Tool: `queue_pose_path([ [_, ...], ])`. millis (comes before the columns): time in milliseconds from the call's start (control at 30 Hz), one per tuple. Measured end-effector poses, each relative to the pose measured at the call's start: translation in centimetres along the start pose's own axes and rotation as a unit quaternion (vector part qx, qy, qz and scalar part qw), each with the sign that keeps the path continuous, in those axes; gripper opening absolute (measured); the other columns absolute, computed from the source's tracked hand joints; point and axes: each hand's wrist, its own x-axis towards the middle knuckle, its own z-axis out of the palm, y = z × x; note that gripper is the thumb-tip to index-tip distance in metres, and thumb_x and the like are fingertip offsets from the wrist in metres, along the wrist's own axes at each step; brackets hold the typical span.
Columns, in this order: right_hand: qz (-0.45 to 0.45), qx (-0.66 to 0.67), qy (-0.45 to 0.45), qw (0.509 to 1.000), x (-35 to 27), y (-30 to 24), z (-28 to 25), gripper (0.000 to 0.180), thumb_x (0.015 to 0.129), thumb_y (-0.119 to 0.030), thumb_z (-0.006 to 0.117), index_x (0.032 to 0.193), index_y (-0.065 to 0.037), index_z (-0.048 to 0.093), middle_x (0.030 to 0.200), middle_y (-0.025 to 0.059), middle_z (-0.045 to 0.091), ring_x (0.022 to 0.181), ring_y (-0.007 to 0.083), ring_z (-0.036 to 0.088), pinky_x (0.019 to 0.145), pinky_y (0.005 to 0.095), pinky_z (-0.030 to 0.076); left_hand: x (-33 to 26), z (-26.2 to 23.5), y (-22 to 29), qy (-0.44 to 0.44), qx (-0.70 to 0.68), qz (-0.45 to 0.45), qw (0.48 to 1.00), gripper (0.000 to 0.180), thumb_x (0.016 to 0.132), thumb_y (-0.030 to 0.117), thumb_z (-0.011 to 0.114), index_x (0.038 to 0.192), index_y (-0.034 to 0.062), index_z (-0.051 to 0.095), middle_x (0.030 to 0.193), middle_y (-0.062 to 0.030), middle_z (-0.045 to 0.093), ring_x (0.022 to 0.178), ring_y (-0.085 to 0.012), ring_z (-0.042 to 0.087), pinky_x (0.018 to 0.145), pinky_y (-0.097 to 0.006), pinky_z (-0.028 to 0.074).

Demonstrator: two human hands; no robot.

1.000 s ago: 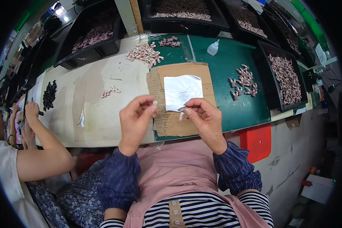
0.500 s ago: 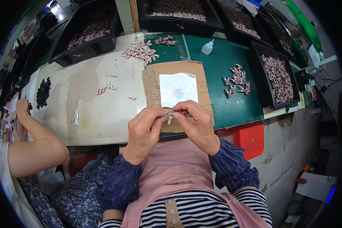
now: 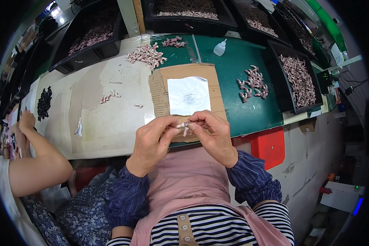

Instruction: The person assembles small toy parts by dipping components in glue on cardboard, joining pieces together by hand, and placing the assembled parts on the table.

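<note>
Over the near edge of a cardboard sheet (image 3: 218, 91), both my hands pinch a small pink-and-white molded piece (image 3: 185, 132) with a branching shape. My left hand (image 3: 151, 138) grips its pale left end between thumb and forefinger. The fingertips of my right hand (image 3: 214, 137) close on its darker pink right end, and a pale limb hangs down between the hands. Whether it is one part or two joined parts, I cannot tell. Just beyond my fingers a white paper (image 3: 186, 88), smudged grey in the middle, lies on the cardboard.
Similar branching pieces (image 3: 254, 84) lie right on the green mat. Pale tubular pieces (image 3: 145, 56) are heaped far left, beside a small white squeeze bottle (image 3: 220, 48). A black bin (image 3: 279, 82) of parts stands right. A co-worker's arm (image 3: 41, 153) works at left near black parts (image 3: 44, 103).
My fingers have shifted slightly on the small piece, and its pale left end now shows more between them. The whole view has moved a little; the piles look the same.
</note>
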Motion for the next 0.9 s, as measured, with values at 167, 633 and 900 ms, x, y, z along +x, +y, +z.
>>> queue_pose_path([
  [167,-0.011,-0.03,0.004,0.999,-0.1,-0.7,-0.4,0.015,0.089,0.005,0.07,0.104,0.003,0.066,0.093,0.0132,0.069,0.081,0.0195,0.071,0.07,0.0302,0.058,-0.4,0.9,-0.7,0.001,-0.007,0.036,0.999,0.013,0.087,-0.007,0.069,0.097,-0.0006,0.066,0.081,-0.0138,0.069,0.071,-0.0254,0.07,0.063,-0.033,0.055],
  [633,0.17,0.123,-0.04,0.977,-1.4,0.5,-3.7,0.011,0.096,-0.005,0.067,0.104,0.002,0.067,0.088,0.0013,0.067,0.074,0.0057,0.064,0.062,0.0221,0.053,-0.3,4.2,-1.1,-0.007,0.044,0.119,0.992,0.018,0.084,-0.009,0.07,0.099,0.0011,0.069,0.09,-0.0152,0.07,0.076,-0.0284,0.07,0.063,-0.034,0.056],
  [900,0.015,-0.151,0.139,0.979,4.0,3.8,-9.8,0.006,0.097,-0.004,0.064,0.101,-0.002,0.067,0.084,-0.0019,0.064,0.073,0.0048,0.057,0.063,0.0222,0.047,0.5,3.5,-1.1,0.038,0.09,0.103,0.99,0.017,0.082,-0.007,0.073,0.097,0.0001,0.071,0.091,-0.0146,0.071,0.08,-0.0314,0.068,0.069,-0.038,0.054],
])
